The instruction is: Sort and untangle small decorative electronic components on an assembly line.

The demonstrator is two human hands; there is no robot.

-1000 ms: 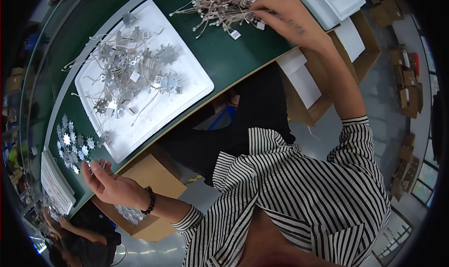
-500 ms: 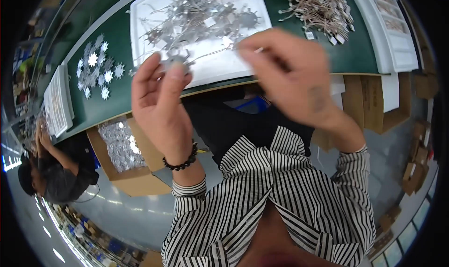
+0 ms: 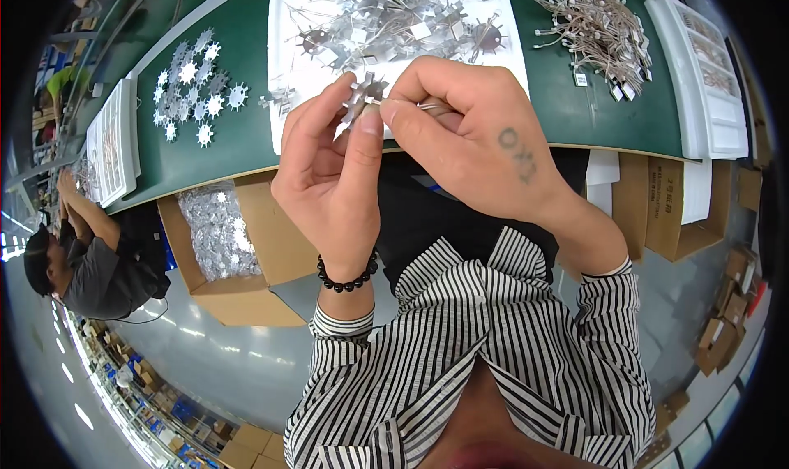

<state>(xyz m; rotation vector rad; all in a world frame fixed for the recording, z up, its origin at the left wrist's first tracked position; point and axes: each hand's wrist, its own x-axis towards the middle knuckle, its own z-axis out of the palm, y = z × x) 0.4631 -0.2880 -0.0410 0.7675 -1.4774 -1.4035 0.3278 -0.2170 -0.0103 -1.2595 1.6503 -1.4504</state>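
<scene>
My left hand pinches a shiny, star-shaped metal plate between thumb and fingers, over the near edge of a white tray. Right beside it, the thumb and forefinger of my right hand are closed on a thin wire lead. Its tip meets the plate; whether it is attached I cannot tell. A tangled heap of silver plates with wires fills the back of the tray. Loose star-shaped plates lie to the left on the green tabletop, and a bundle of wire leads to the right.
White compartment trays stand at the table's left and right ends. Below the table's front edge are a cardboard box of silver parts and another carton at right. A co-worker sits at far left.
My right hand has come in toward my left, bringing the wire lead close against the plate. The plate is now tilted more upright, and the view has shifted slightly.
</scene>
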